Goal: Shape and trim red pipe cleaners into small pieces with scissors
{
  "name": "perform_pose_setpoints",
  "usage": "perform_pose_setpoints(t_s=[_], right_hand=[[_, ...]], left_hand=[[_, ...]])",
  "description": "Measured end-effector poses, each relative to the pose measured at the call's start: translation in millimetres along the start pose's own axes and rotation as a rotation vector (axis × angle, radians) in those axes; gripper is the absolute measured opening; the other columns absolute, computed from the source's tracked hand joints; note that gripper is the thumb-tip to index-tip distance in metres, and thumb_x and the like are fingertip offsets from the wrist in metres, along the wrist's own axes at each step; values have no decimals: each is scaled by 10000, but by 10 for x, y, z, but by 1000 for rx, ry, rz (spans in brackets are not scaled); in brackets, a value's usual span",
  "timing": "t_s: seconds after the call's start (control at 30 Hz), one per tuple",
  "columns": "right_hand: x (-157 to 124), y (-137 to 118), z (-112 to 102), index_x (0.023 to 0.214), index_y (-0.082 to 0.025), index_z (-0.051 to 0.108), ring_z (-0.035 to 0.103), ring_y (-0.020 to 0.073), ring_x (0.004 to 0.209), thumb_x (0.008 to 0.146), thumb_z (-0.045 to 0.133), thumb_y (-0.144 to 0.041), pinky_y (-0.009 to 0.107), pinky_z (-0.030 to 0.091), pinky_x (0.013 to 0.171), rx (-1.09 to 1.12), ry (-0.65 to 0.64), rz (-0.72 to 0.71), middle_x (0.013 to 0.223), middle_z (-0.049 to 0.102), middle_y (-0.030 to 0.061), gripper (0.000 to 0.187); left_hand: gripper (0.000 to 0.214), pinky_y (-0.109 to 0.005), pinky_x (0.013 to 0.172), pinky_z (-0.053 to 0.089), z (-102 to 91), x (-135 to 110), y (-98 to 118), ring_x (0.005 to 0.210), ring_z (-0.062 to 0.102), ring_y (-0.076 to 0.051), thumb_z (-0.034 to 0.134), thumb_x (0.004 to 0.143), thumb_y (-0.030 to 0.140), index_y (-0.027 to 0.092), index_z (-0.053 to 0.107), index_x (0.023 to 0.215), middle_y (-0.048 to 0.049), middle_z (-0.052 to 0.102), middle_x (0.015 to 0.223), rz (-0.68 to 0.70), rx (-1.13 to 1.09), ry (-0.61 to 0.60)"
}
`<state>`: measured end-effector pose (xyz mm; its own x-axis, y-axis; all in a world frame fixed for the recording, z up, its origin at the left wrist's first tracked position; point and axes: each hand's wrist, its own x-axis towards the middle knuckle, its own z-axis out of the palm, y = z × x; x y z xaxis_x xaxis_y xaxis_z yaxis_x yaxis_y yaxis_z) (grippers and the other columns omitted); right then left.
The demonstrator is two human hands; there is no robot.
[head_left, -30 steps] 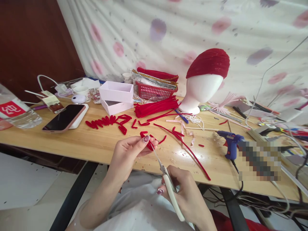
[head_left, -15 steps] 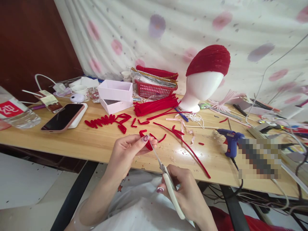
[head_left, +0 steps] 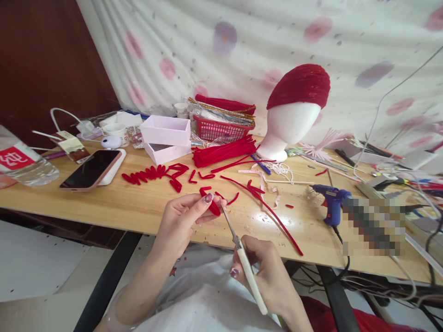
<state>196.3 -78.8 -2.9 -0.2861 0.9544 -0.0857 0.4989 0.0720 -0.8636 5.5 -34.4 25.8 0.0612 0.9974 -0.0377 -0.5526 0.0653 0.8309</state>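
Observation:
Between the thumb and fingers of my left hand (head_left: pixel 187 214) is a short red pipe cleaner piece (head_left: pixel 215 209), partly covered by the fingers. My right hand (head_left: pixel 265 265) grips white-handled scissors (head_left: pixel 249 279), whose blades point up and left, their tips close by the left fingertips. On the table just beyond lie bent red pipe cleaner pieces (head_left: pixel 206 175) and a long red pipe cleaner (head_left: pixel 280 219). A row of red looped pieces (head_left: pixel 145 174) sits to the left, and a thick bundle of red pipe cleaners (head_left: pixel 223 151) lies behind.
A white mannequin head (head_left: pixel 290 127) with a red covering stands at the back. The blue glue gun (head_left: pixel 332 203) is at right with its cord over the edge. At left are a phone (head_left: pixel 90 169), a water bottle (head_left: pixel 27 161) and pale boxes (head_left: pixel 165 130); a red basket (head_left: pixel 221 129) is behind.
The scissors' handles have come closer together and their blades have closed. The tips have shifted slightly, staying beside the left fingertips; the left hand has barely moved.

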Motion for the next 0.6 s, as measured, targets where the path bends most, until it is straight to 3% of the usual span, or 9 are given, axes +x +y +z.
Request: perform_pose_setpoints(t_s=[0.3,0.6], right_hand=[[-16,-9,-27,629,-179,503,322,111,553,751,724,-552,241,238,493,29,-22,20,565,389,-53,450],[-4,-3,8,636,-180,512,345,118,549,734,697,-644,248,257,496,116,-3,6,575,437,-36,509]], left_hand=[[190,-331,760,621,42,1,15,806,764,-240,808,734,355,172,792,783,-83,796,819,-1,-21,49],[215,-312,783,603,195,-55,-127,850,759,-231,811,731,367,164,778,795,-79,792,816,26,-100,115]])
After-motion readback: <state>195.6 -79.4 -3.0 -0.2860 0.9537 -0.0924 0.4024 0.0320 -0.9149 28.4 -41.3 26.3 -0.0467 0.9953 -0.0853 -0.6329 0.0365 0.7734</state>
